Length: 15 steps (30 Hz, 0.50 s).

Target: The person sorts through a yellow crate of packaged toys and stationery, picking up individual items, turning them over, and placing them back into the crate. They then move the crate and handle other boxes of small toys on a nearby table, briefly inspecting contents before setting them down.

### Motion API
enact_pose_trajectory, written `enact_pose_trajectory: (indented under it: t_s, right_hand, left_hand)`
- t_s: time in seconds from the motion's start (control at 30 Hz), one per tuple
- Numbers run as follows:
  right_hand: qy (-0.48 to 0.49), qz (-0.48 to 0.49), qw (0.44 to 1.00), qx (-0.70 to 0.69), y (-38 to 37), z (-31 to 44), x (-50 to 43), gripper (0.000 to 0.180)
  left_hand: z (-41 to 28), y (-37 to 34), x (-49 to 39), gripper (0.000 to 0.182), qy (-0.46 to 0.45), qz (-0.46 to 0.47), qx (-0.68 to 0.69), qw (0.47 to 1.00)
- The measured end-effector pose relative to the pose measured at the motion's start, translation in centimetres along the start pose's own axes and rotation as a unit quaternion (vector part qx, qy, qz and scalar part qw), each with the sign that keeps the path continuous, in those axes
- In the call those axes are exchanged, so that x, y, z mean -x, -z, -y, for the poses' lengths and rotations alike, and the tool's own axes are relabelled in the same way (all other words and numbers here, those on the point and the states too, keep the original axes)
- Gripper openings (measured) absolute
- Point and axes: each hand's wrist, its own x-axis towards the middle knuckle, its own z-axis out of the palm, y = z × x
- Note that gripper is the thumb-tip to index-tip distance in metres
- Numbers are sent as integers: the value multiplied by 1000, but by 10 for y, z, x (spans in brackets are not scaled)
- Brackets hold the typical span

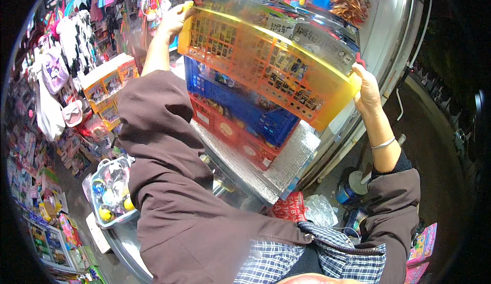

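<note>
A yellow plastic basket (245,53) with an orange lattice front, filled with packaged goods, is gripped at both ends. My left hand (176,21) holds its upper left corner; my right hand (366,88) holds the right end, lower in the picture. Below the yellow basket in the picture is a blue plastic basket (245,103) with packets in it. A red plastic basket (234,130) with pale labels shows beneath the blue one, on a silvery foil-covered surface (284,176). Whether the yellow basket touches the blue one cannot be told.
Boxed toys (109,86) and hanging bags (55,69) crowd the left. A light blue basket of balls (111,195) stands at lower left. A metal frame (395,53) runs down the right side. Clear plastic (320,209) and a red bag (289,207) lie near my body.
</note>
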Motion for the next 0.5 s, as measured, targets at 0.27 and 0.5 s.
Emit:
enact_pose_trajectory:
  t_s: [0.27, 0.5]
  right_hand:
    - [-5, -34, 999, 22, -63, -62, -66, 25]
    - [9, 32, 968, 250, -41, -86, -119, 47]
  left_hand:
    - [128, -38, -59, 48, 3, -77, 179, 981]
    - [190, -94, -93, 50, -17, -165, 89, 982]
